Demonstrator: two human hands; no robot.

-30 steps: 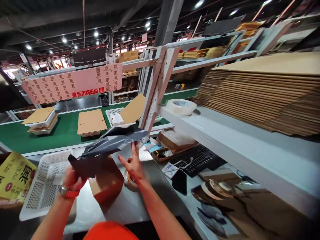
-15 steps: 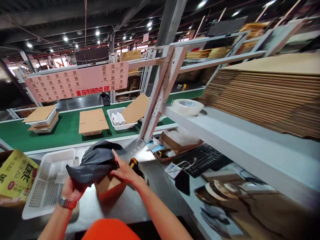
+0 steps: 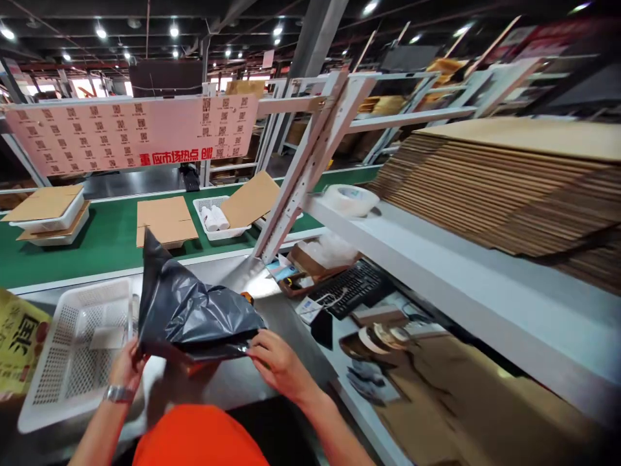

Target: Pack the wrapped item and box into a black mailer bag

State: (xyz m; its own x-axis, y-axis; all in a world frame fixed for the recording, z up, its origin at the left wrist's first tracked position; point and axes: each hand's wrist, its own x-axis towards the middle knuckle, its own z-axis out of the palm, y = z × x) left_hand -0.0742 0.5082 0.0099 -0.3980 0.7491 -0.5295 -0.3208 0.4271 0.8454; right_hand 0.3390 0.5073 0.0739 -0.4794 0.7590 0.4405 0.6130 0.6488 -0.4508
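Left hand (image 3: 127,367) and right hand (image 3: 280,366) were well apart, each clamped on the lower edge of a dark grey plastic mailer bag (image 3: 201,312): left at one end, right pinching the other between thumb and fingers. The bag was held just above a steel bench (image 3: 213,388), puffed and creased, with one corner pointing up toward a green conveyor belt (image 3: 87,249). Under its lower edge sat what looked like a brown cardboard box (image 3: 194,369), mostly hidden; couldn't tell whether they touched. Holding both ends was a good grip for slippery film: it kept the lower edge taut and level, though the upper part stayed slack. A white perforated plastic basket (image 3: 82,292) was just left of the left hand, with a yellow printed package (image 3: 19,340) beyond it. A small tool with a yellow patch (image 3: 247,298) peeked out behind the bag. On the right, a tape roll (image 3: 352,200) sat on a white shelf (image 3: 436,252) beside a stack of flat cardboard (image 3: 509,188); a keyboard (image 3: 352,288) lay below.
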